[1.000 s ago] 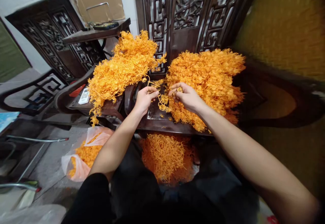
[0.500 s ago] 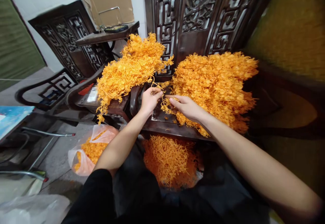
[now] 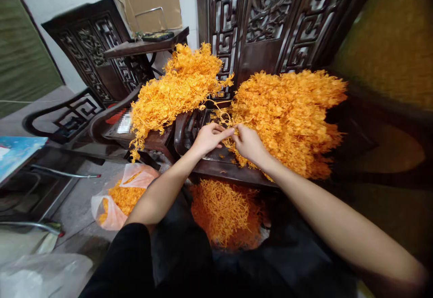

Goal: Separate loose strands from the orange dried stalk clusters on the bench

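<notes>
My left hand (image 3: 214, 138) and my right hand (image 3: 248, 142) meet fingertip to fingertip over the dark wooden seat (image 3: 216, 154). Both are closed in a pinch on a thin orange strand (image 3: 226, 116), which loops up behind the fingers; what lies exactly between the fingertips is hidden. Beside my right hand rises a big heap of curly orange strands (image 3: 284, 117). Another orange pile (image 3: 176, 88) lies to the left, on a wooden stand, with a tail hanging over its edge. Below the seat, a bundle of straighter orange strands (image 3: 223, 212) sits between my legs.
A pinkish plastic bag (image 3: 113, 214) with orange pieces stands on the floor at left. Carved wooden chair backs (image 3: 260, 45) rise behind the piles. A metal-legged table (image 3: 23, 151) is at far left, a clear plastic bag (image 3: 43, 275) below it.
My right hand has turned and moved in to touch my left, which has shifted slightly right and down. The strand between them now loops up and away behind the fingers.
</notes>
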The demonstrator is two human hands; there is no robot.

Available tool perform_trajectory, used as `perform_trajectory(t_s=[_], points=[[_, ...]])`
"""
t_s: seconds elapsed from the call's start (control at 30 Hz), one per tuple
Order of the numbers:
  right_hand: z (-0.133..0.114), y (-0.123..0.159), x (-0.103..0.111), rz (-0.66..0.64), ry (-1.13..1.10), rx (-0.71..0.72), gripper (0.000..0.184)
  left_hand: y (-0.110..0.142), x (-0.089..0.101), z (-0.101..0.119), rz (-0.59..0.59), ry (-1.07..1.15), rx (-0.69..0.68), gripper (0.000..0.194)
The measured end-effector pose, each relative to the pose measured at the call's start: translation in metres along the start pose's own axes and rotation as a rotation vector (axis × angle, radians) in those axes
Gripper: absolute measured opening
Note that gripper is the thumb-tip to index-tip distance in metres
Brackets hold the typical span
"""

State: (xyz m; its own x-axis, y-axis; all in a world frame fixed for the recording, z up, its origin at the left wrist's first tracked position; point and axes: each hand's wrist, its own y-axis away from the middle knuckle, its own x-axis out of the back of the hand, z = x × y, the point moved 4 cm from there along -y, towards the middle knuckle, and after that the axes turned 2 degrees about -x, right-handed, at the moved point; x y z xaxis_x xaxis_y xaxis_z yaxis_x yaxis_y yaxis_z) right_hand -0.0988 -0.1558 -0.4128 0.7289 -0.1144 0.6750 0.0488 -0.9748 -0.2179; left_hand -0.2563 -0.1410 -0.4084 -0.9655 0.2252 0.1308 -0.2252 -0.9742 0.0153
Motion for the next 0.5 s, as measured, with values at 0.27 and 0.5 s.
perform_trajectory(t_s=[0.27,0.5], points=[[-0.013,0.007,-0.009,-0.096,0.598,0.099,0.009,0.000,-0.013,0.000,-0.042,0.058,0.170,0.024],[0.007,-0.011,-0.019,0.028,0.632,0.222,0.020,-0.012,-0.004,-0.003,0.050,0.227,0.281,0.029]])
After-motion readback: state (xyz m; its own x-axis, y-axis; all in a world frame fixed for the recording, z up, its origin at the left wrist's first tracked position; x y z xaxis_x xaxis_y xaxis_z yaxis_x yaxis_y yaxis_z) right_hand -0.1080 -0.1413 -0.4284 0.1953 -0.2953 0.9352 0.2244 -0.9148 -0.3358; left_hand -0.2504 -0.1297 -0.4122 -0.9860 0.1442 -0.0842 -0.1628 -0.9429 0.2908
